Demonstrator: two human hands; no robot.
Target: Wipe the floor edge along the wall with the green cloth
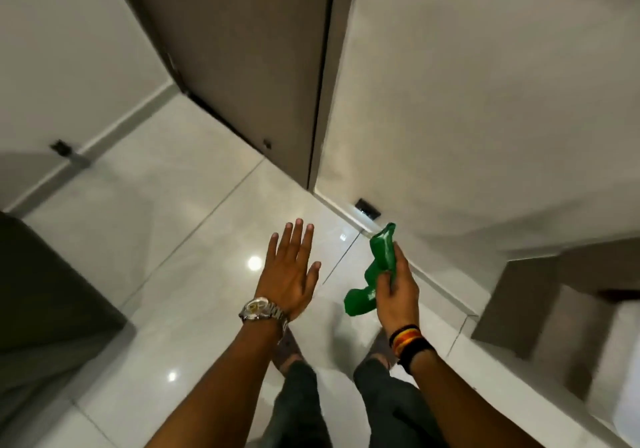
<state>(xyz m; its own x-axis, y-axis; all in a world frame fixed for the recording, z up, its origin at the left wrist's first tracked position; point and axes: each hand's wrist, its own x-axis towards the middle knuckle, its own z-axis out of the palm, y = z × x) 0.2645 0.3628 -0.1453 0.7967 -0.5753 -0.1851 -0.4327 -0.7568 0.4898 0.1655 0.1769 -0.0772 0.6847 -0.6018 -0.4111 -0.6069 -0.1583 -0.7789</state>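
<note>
Glossy floor tiles [194, 225] look slippery; right hand [394, 291] pinches the bunched green cloth [375, 271] loosely (could drop), left hand [289, 274] spread empty.

Cloth [372, 276] in right hand [398, 295], wall [485, 101] right, door [249, 49] ahead.

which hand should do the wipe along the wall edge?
Right hand: it already grips the green cloth and is nearer the wall's floor edge. The left hand is open, empty and farther from it.
</note>
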